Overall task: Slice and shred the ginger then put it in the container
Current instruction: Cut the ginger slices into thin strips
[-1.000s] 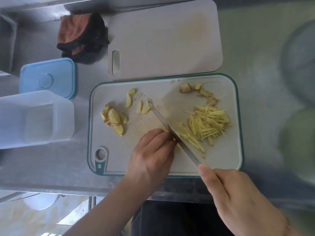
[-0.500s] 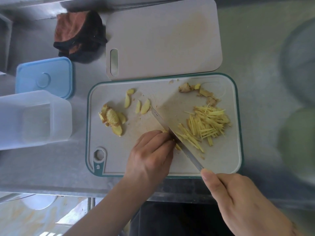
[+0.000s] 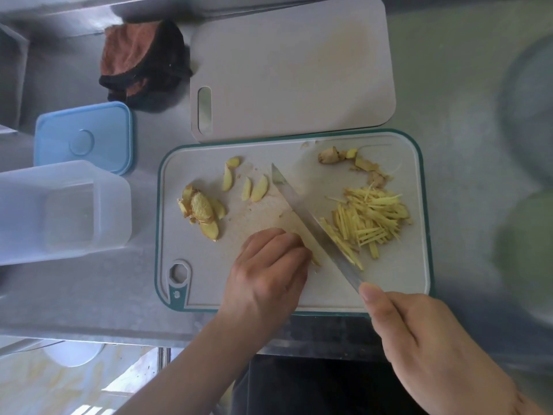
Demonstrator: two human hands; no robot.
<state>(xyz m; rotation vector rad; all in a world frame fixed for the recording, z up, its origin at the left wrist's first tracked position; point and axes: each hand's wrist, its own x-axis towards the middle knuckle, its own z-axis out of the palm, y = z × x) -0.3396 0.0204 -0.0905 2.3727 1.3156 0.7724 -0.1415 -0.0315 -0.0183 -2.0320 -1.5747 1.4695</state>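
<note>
On the teal-rimmed cutting board (image 3: pixel 416 283), my left hand (image 3: pixel 269 274) presses its curled fingertips on a ginger slice (image 3: pixel 308 238) beside the blade. My right hand (image 3: pixel 425 345) grips the knife (image 3: pixel 311 223), its forefinger along the spine and the blade slanting up-left across the board. A pile of ginger shreds (image 3: pixel 371 220) lies right of the blade. Uncut ginger slices (image 3: pixel 254 187) and a small heap of them (image 3: pixel 203 211) lie to the left. Peel scraps (image 3: pixel 356 163) sit at the board's top right. The clear empty container (image 3: pixel 62 211) stands left of the board.
A blue lid (image 3: pixel 83 136) lies behind the container. A second grey cutting board (image 3: pixel 293 67) sits beyond the first, with a brown and black cloth (image 3: pixel 140 61) to its left. Blurred round shapes (image 3: pixel 526 121) are at the right edge. The counter's front edge (image 3: pixel 119 333) runs below the board.
The knife blade has lifted and tilted so its flat side shows more. My left hand stays on the ginger slice. The rest is unchanged.
</note>
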